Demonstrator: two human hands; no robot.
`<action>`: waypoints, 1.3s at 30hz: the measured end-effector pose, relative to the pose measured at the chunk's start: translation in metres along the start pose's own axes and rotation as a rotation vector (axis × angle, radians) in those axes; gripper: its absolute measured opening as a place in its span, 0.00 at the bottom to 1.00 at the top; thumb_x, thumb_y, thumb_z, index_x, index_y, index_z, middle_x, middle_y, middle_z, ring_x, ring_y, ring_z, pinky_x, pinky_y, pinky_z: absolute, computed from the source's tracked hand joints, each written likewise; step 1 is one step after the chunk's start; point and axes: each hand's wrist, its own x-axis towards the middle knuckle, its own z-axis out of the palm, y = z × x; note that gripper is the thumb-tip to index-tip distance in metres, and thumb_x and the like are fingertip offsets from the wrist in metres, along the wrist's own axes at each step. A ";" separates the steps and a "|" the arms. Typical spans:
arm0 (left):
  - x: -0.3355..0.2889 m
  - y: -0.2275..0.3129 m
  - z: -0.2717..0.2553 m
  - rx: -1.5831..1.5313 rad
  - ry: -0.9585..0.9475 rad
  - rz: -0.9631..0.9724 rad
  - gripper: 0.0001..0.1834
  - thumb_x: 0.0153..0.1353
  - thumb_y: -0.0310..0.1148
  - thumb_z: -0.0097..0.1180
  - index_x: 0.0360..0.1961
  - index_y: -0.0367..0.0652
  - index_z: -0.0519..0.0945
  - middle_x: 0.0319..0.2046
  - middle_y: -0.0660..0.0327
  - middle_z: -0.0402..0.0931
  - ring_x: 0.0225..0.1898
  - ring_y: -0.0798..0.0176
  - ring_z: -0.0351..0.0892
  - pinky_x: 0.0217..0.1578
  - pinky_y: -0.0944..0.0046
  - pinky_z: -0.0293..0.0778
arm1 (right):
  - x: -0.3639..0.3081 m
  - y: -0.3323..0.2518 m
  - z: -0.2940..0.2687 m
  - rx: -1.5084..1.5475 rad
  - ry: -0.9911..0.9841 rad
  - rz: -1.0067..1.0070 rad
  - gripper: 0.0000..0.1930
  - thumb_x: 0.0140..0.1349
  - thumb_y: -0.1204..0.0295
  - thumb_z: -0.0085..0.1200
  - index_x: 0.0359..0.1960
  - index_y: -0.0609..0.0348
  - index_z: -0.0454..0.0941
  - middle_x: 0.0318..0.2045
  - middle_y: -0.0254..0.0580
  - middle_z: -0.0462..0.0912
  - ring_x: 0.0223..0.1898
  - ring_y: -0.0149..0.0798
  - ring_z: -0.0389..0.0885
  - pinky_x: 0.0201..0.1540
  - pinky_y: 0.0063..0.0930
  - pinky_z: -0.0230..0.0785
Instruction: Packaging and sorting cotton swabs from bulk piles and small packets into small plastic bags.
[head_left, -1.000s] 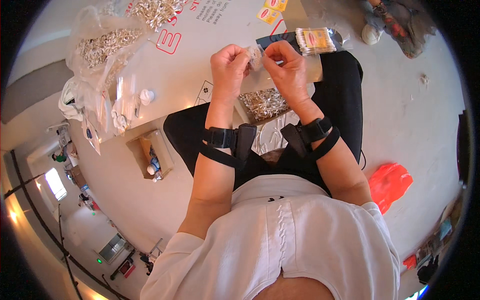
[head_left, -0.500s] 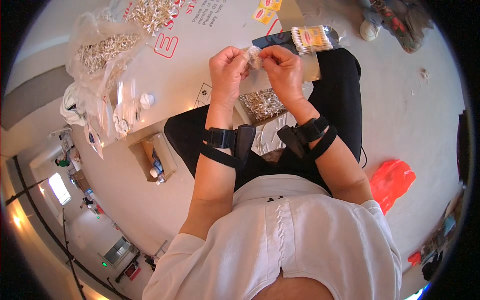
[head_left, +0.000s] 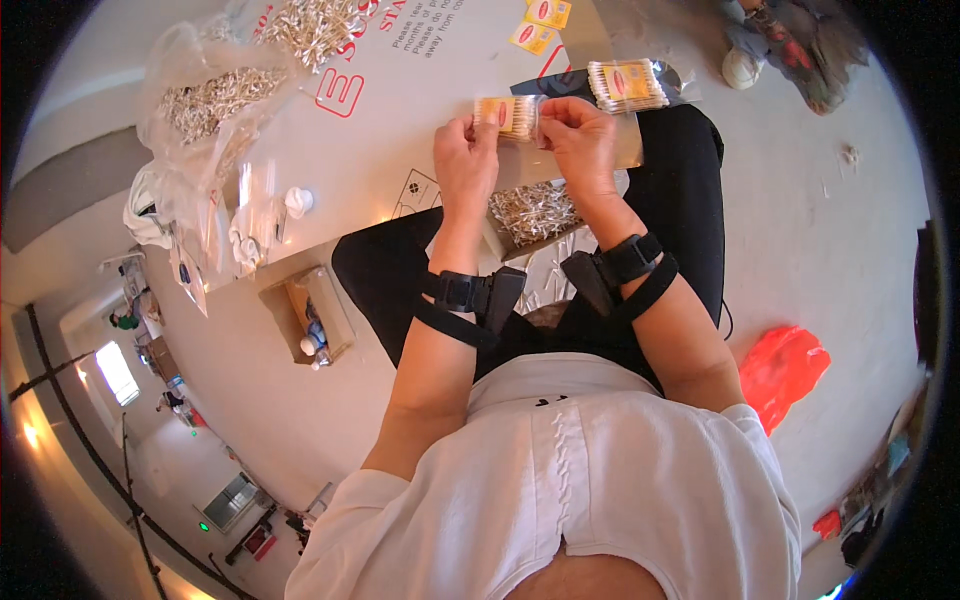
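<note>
Between my hands, above the table's near edge, is a clear packet of cotton swabs (head_left: pixel 512 117) with a yellow and red label facing up. My left hand (head_left: pixel 466 160) grips its left end, thumb on top. At the packet's right end, my right hand (head_left: pixel 578 140) pinches the clear wrapping. Just beyond my right hand, a filled swab packet (head_left: pixel 626 84) with the same kind of label lies on a dark sheet (head_left: pixel 552 82). Below my hands, an open box of loose swabs (head_left: pixel 533 212) stands by my lap.
Loose swabs (head_left: pixel 310 30) are heaped on the table's far left, beside a plastic bag of swabs (head_left: pixel 220 100). Yellow label cards (head_left: pixel 535 36) lie at the far side. A cardboard box (head_left: pixel 275 310) sits on the floor at left, a red plastic bag (head_left: pixel 785 370) at right.
The packet has turned from end-on to lying with its label up. My left hand has moved slightly right and lower, and my right hand has shifted a little right.
</note>
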 end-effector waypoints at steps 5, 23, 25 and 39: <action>-0.002 -0.005 0.000 -0.159 0.120 0.128 0.20 0.53 0.36 0.62 0.40 0.30 0.74 0.31 0.55 0.74 0.30 0.63 0.75 0.33 0.63 0.72 | -0.004 -0.008 0.003 0.066 -0.041 0.024 0.04 0.52 0.83 0.53 0.28 0.66 0.79 0.20 0.32 0.77 0.21 0.23 0.73 0.22 0.17 0.67; -0.030 0.060 -0.011 -0.372 0.228 0.521 0.25 0.52 0.19 0.60 0.51 0.35 0.67 0.40 0.54 0.76 0.39 0.67 0.77 0.39 0.70 0.75 | -0.007 -0.019 0.002 0.790 -0.150 0.388 0.11 0.63 0.76 0.47 0.45 0.69 0.73 0.40 0.45 0.80 0.39 0.36 0.80 0.42 0.30 0.75; -0.032 0.065 -0.013 -0.199 0.235 0.615 0.23 0.51 0.20 0.61 0.49 0.35 0.69 0.40 0.55 0.76 0.40 0.65 0.78 0.39 0.69 0.76 | -0.006 -0.018 0.001 0.817 -0.170 0.404 0.11 0.64 0.76 0.45 0.45 0.68 0.73 0.40 0.46 0.80 0.39 0.36 0.79 0.43 0.30 0.74; -0.036 0.075 -0.014 -0.062 0.251 0.796 0.23 0.46 0.23 0.65 0.45 0.37 0.72 0.36 0.58 0.76 0.32 0.64 0.78 0.32 0.68 0.76 | -0.007 -0.008 0.005 1.082 -0.412 0.475 0.13 0.65 0.75 0.41 0.48 0.70 0.70 0.44 0.48 0.77 0.44 0.38 0.78 0.48 0.30 0.74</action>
